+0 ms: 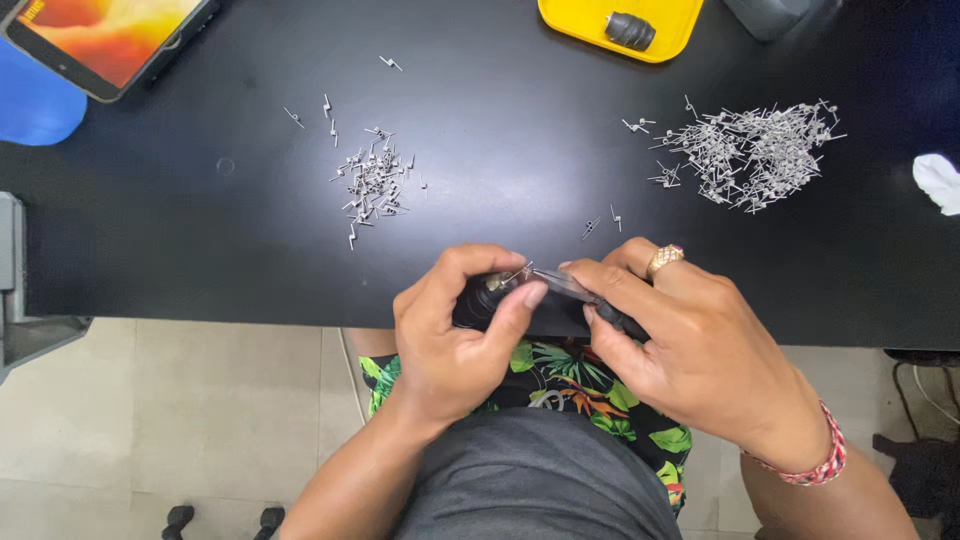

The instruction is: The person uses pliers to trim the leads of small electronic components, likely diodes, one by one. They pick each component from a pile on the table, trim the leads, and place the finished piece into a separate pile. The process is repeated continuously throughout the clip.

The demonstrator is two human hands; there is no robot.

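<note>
The left hand was pinched shut on a small dark round part, held just at the near edge of the black surface. The right hand was closed on a thin dark tool, and its tip met a tiny metal piece on top of the round part.

Far to the right of the hands lay a big pile of metal pieces. To the left of the hands lay a smaller pile. It looked like some pieces were done and many more were left, but I could not tell which pile was which.

The fingers hid most of the round part. The yellow tray behind the hands and the phone far to the left were cut off at the top.
</note>
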